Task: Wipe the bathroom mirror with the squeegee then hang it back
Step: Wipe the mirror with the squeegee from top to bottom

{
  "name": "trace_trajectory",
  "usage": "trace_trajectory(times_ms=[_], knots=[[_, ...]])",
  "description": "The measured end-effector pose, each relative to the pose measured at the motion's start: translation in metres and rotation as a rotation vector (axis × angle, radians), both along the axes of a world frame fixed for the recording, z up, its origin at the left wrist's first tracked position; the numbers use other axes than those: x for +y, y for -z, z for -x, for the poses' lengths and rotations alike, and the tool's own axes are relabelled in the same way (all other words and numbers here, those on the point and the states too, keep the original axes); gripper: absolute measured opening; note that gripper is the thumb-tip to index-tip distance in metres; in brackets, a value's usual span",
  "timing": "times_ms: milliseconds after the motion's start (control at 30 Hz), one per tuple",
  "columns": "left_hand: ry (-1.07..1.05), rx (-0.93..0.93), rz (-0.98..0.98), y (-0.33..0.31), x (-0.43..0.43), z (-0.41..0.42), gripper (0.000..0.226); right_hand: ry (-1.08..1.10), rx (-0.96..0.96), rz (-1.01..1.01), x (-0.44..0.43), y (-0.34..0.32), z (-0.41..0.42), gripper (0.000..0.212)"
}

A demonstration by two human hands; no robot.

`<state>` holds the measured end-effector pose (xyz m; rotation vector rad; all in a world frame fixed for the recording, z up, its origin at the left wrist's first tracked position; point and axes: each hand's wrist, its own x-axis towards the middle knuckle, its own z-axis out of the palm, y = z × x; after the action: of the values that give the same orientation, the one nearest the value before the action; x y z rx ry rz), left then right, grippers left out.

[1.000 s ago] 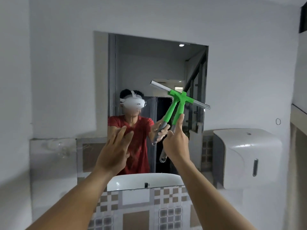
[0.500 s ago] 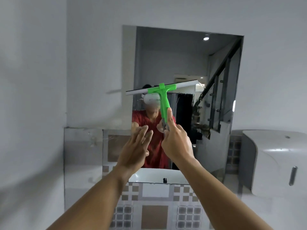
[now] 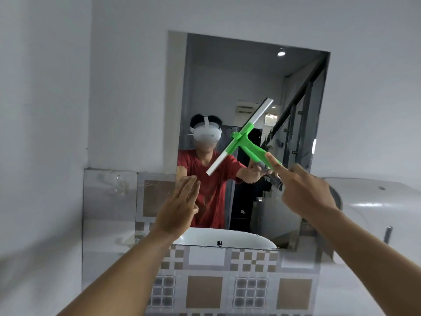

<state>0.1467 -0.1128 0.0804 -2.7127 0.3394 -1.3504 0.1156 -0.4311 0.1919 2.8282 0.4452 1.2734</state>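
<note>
The lower end of the squeegee [image 3: 245, 137] handle is hidden behind the right hand [image 3: 303, 190], and the grey grip there is partly blurred, so how the lower fingers wrap it cannot be made out fully. The dispenser [image 3: 373, 206] right of the mirror [image 3: 227, 76] is cut off at the frame edge, and the clear hooks on the tile left of the mirror are smeared and hard to read. Both forearms run out of the bottom of the view. The right hand is raised in front of the mirror's right half, closed around the handle with the index finger stretched along the green shaft. The blade slants from upper right to lower left across the mirror's middle; whether it touches the glass cannot be told. The left hand [image 3: 180, 206] is held up before the mirror's lower left, fingers straight and close together, flat, holding nothing. The basin [image 3: 205, 238] shows reflected along the mirror's bottom edge.
</note>
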Motion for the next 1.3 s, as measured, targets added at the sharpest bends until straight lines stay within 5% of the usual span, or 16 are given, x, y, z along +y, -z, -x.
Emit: trace_trajectory(times_ms=[200,367,633,867,1300], knots=[[0.001,-0.083,0.006,-0.017,-0.004,0.005,0.055,0.041,0.016,-0.1,-0.046,0.02,0.0,0.094],[0.033,-0.233,0.014,-0.099,-0.014,0.006,0.048,0.002,0.036,-0.17,-0.044,0.034,-0.003,0.101],[-0.103,-0.229,-0.187,-0.211,-0.011,-0.004,0.072,-0.044,0.129,-0.441,-0.01,0.082,0.0,0.092],[-0.074,-0.211,-0.241,-0.224,-0.008,-0.008,0.076,-0.159,0.229,-0.711,0.048,0.138,-0.004,0.111],[-0.041,-0.168,-0.2,-0.229,-0.006,-0.002,0.077,-0.523,0.345,-1.321,0.185,0.162,0.007,0.089]])
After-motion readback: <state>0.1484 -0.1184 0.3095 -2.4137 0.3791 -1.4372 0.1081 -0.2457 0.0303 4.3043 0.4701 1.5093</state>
